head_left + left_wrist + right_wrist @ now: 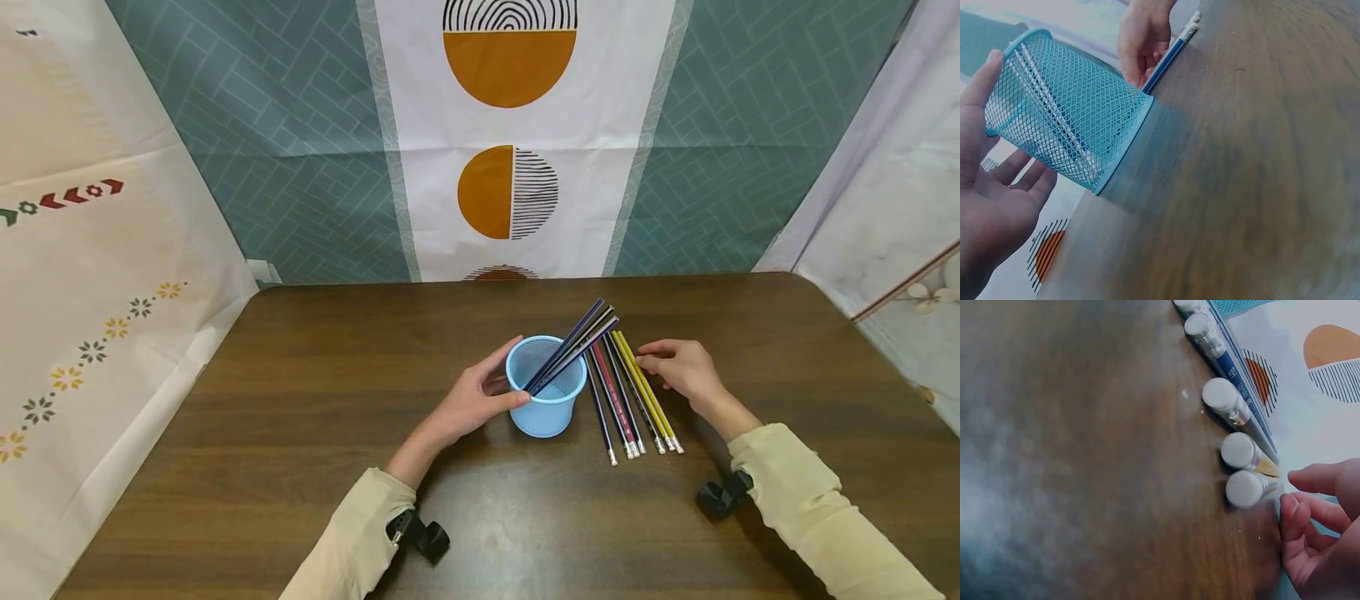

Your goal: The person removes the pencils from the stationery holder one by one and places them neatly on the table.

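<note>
A light-blue mesh pencil cup (542,417) stands upright on the table, and several dark pencils (573,348) lean in it toward the right. My left hand (480,392) holds the cup from its left side, thumb at the near rim and fingers around the far side. In the left wrist view, the thumb (984,78) lies along the rim. Right of the cup lies a row of pencils with white erasers toward me: dark ones, a red one (611,387) and two yellow ones (651,392). Beside the yellow pencils is my right hand (684,367), thumb and forefinger apart, fingertips close to them.
The brown wooden table (337,375) reaches back to a patterned curtain (315,167). Pale cloth (90,275) hangs along the left side, and another light sheet (892,250) along the right. Each sleeve carries a small black wrist camera.
</note>
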A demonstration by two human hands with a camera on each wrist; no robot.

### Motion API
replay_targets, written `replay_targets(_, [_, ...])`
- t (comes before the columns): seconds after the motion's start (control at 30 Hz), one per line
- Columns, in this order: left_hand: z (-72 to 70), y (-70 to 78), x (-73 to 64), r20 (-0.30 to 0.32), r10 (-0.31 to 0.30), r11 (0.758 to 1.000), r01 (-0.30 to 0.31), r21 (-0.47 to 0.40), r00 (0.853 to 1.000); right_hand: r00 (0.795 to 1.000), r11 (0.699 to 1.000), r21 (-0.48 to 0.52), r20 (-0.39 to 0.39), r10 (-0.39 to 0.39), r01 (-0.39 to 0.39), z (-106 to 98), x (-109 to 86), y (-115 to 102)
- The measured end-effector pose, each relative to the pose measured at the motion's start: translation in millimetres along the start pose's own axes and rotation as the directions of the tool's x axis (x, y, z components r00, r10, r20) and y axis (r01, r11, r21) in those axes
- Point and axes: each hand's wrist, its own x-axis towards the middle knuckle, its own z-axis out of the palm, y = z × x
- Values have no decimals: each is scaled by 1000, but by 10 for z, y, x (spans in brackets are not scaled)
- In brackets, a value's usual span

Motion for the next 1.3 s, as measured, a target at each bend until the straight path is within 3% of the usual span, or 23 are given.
replay_targets(0.63, [5,-7,4,3,-9,1000,9,2,1000,994,998,40,100,-43,40,-90,-52,19])
replay_targets(1.0, [-2,-5,-1,4,2,1000,-2,-4,1000,991,995,60,107,-85,79,-110,-200,-175])
replay_targets(1.3, [3,11,-10,5,-8,1000,8,-16,1000,977,982,146,155,-145,122,-45,-311,-339])
